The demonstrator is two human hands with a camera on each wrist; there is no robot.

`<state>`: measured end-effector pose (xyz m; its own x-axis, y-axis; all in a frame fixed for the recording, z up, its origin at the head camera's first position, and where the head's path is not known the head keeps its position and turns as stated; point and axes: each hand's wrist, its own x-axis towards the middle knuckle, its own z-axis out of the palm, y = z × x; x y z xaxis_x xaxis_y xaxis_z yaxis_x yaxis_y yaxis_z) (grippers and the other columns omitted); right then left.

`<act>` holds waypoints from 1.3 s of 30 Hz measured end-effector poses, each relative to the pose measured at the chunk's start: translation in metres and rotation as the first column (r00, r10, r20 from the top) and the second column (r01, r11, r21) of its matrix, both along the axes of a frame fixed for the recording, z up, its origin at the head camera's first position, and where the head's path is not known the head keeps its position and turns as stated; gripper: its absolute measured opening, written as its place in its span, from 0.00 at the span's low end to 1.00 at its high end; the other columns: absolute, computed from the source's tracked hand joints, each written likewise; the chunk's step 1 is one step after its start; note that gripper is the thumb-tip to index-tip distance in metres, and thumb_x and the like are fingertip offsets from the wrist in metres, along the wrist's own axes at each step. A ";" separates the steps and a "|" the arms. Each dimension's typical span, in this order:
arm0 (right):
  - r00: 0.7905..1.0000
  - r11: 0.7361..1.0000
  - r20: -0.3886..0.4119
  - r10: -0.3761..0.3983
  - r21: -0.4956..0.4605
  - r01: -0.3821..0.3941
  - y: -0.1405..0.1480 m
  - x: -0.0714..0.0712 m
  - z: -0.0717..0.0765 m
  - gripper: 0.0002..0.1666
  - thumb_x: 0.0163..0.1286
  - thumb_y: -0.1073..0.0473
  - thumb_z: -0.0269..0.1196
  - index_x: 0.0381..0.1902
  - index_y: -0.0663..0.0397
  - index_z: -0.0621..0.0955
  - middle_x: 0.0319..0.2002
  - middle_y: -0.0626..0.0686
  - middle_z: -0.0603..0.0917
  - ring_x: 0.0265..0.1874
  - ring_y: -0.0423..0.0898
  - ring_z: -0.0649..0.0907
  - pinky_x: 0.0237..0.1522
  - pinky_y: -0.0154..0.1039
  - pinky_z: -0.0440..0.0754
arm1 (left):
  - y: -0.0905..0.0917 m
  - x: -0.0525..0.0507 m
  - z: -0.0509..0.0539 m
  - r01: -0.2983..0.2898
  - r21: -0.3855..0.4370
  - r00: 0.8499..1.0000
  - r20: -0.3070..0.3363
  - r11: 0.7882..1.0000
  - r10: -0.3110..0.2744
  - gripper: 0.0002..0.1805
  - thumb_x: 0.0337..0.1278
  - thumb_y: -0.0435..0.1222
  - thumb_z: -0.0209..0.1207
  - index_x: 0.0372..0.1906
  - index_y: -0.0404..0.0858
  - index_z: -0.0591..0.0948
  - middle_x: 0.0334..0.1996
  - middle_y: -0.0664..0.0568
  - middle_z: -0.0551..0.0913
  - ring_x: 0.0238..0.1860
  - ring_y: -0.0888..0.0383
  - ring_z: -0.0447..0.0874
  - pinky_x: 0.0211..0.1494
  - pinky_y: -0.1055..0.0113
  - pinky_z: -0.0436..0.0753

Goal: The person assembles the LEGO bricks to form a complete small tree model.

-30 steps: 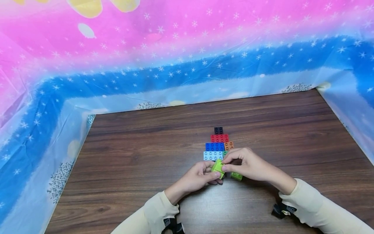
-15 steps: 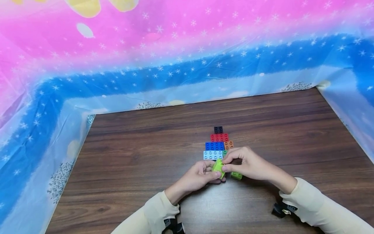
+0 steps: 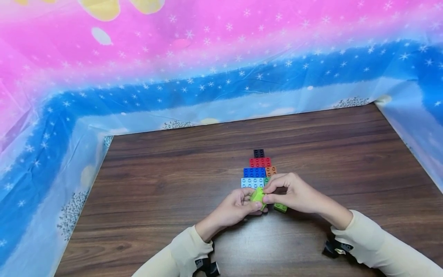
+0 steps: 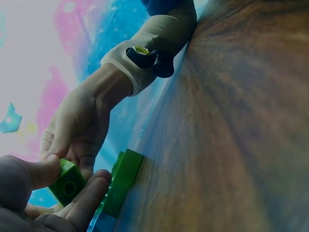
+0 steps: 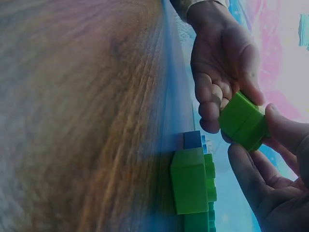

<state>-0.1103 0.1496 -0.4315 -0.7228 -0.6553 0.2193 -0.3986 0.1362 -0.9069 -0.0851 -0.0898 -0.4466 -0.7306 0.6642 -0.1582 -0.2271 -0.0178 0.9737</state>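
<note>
Above the table's near middle, my left hand (image 3: 235, 206) pinches a lime green toy building brick (image 3: 257, 195) between thumb and fingers. From the other side my right hand (image 3: 294, 194) grips the same piece with thumb and fingertips. In the right wrist view a seam crosses the lime piece (image 5: 241, 121), so it may be two bricks joined. A round hollow shows on its underside in the left wrist view. Another lime green brick (image 3: 280, 207) lies on the table below my right hand. Part of the held piece is hidden by fingers.
Beyond the hands, flat rows of bricks lie together: black (image 3: 258, 153), red (image 3: 260, 162), blue (image 3: 254, 172) beside orange (image 3: 271, 171), then light blue (image 3: 252, 182) beside a partly hidden green brick (image 3: 266, 180). A patterned cloth (image 3: 221, 77) borders the wooden table (image 3: 166, 165).
The lime green piece has tilted slightly between the fingers, and the left fingers beneath it have shifted a little. Both arms stay nearly still, and the bricks on the table are unmoved.
</note>
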 end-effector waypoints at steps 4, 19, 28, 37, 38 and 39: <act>1.000 1.000 -0.023 -0.016 0.007 0.016 0.000 -0.002 0.002 0.07 0.68 0.67 0.73 0.40 0.50 0.92 0.41 0.45 0.90 0.42 0.44 0.88 0.49 0.39 0.87 | -0.001 -0.003 0.001 0.017 -0.001 1.000 -0.018 1.000 -0.017 0.14 0.77 0.23 0.53 0.59 0.17 0.72 0.52 0.20 0.82 0.48 0.53 0.90 0.59 0.58 0.87; 0.965 0.975 -0.263 0.003 0.216 0.056 0.020 -0.006 0.024 0.08 0.79 0.62 0.64 0.48 0.49 0.89 0.42 0.43 0.89 0.37 0.36 0.85 0.40 0.37 0.87 | -0.002 -0.006 -0.004 0.041 -0.091 0.999 -0.010 0.995 -0.042 0.14 0.77 0.27 0.57 0.58 0.23 0.73 0.48 0.25 0.84 0.44 0.46 0.91 0.51 0.55 0.90; 0.966 0.833 -0.236 0.109 0.552 0.041 0.016 0.002 0.031 0.09 0.66 0.53 0.77 0.35 0.42 0.85 0.30 0.37 0.81 0.24 0.34 0.74 0.25 0.32 0.76 | -0.003 -0.006 -0.006 0.051 -0.105 0.999 0.002 0.993 -0.051 0.15 0.76 0.26 0.57 0.59 0.22 0.73 0.48 0.27 0.84 0.42 0.53 0.90 0.51 0.57 0.90; 0.972 0.771 -0.199 0.123 0.635 0.033 0.010 0.004 0.024 0.14 0.60 0.54 0.81 0.36 0.44 0.84 0.31 0.37 0.82 0.26 0.33 0.75 0.27 0.33 0.77 | -0.002 -0.005 -0.007 0.030 -0.108 0.999 0.020 0.994 -0.028 0.18 0.74 0.26 0.58 0.61 0.20 0.73 0.48 0.27 0.85 0.42 0.53 0.90 0.51 0.59 0.90; 0.973 0.771 -0.192 0.125 0.636 0.026 0.010 0.004 0.023 0.14 0.60 0.55 0.81 0.37 0.45 0.84 0.31 0.37 0.82 0.26 0.33 0.75 0.27 0.33 0.77 | -0.002 -0.004 -0.007 0.025 -0.107 1.000 0.017 0.994 -0.023 0.18 0.74 0.26 0.59 0.61 0.20 0.73 0.47 0.27 0.86 0.42 0.53 0.91 0.51 0.58 0.90; 0.975 0.770 -0.184 0.126 0.638 0.021 0.009 0.004 0.023 0.15 0.61 0.55 0.80 0.37 0.45 0.83 0.31 0.37 0.82 0.26 0.33 0.75 0.27 0.33 0.77 | -0.001 -0.004 -0.007 0.023 -0.106 1.000 0.015 0.994 -0.022 0.18 0.74 0.26 0.59 0.61 0.20 0.73 0.47 0.28 0.86 0.43 0.53 0.91 0.51 0.58 0.90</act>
<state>-0.1062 0.1589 -0.4087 -0.6699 -0.7325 -0.1211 -0.5870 0.6223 -0.5179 -0.0889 -0.0910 -0.4539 -0.7128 0.6594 -0.2389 -0.2401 0.0906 0.9665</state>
